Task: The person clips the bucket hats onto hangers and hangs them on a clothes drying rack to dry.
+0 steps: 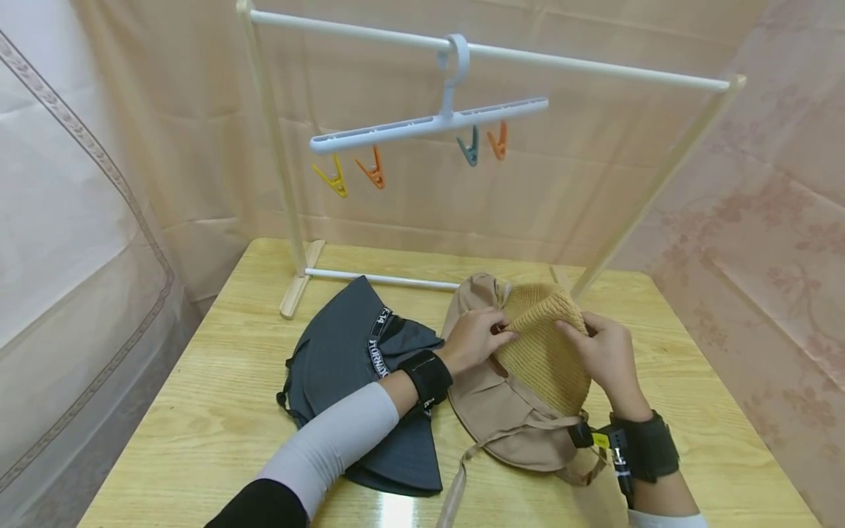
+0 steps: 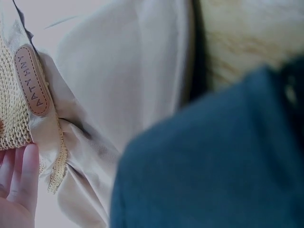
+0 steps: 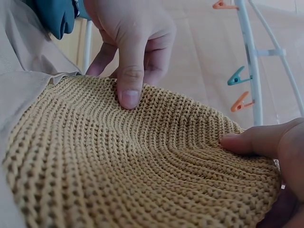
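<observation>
A tan sun hat [image 1: 488, 418] with a yellowish knitted crown [image 1: 544, 367] and a wide cloth brim lies on the table, its ties trailing toward the front. Thumb on top and fingers under, my left hand [image 1: 472, 341] pinches the crown's edge on its left side. My right hand [image 1: 607, 356] grips the same crown at its upper right, its thumb [image 3: 251, 140] pressed on the knit. In the left wrist view a brown oval label [image 2: 32, 80] shows on the hat's band. Beside it, under my left forearm, lies a dark grey bucket hat [image 1: 343, 352] with a lettered band.
Behind the hats stands a rack with a white top bar [image 1: 594, 67] and wooden legs. From the bar hangs a pale blue hanger [image 1: 429, 126] with several clips: yellow [image 1: 333, 176], orange [image 1: 372, 170] and teal [image 1: 470, 149] among them. Curtains surround the wooden table [image 1: 178, 440].
</observation>
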### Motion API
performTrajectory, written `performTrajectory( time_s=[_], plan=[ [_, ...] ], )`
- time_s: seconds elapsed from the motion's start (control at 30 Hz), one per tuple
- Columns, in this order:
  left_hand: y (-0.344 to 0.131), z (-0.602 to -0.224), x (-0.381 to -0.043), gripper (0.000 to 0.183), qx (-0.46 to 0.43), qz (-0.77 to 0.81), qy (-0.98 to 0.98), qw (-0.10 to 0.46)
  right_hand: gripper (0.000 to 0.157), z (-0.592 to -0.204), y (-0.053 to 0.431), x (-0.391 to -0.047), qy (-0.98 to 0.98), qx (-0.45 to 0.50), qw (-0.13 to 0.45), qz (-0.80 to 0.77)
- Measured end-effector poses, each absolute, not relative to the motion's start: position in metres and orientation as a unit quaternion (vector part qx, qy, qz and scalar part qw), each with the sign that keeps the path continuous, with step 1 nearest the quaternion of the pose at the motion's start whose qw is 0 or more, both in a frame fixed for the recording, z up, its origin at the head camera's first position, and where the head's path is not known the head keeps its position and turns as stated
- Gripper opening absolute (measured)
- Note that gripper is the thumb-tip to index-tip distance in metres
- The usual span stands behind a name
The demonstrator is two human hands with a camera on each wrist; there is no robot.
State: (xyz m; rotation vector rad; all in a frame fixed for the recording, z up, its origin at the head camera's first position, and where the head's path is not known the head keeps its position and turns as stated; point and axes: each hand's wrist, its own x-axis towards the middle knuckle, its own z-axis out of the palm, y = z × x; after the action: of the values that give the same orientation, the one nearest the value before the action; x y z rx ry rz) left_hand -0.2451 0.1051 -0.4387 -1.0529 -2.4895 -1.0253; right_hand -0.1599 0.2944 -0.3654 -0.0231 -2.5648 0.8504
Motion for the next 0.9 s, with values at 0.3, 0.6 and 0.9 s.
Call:
performTrajectory(
  time_s=[0.3,0.6,0.9],
  plan=[
    [0.104,-0.437,-0.246,0.02,-0.35,-0.35,-0.862,0.108,0.021,-0.364,0.292,-0.163,-0.925,0.004,0.232,0.302],
    [0.103,-0.43,-0.248,0.021,-0.348,-0.363,-0.858,0.099,0.021,-0.357,0.289,-0.168,-0.92,0.006,0.255,0.299],
    [0.101,-0.428,-0.252,0.017,-0.344,-0.383,-0.844,0.153,0.023,-0.351,0.287,-0.171,-0.919,0.01,0.249,0.305]
  ],
)
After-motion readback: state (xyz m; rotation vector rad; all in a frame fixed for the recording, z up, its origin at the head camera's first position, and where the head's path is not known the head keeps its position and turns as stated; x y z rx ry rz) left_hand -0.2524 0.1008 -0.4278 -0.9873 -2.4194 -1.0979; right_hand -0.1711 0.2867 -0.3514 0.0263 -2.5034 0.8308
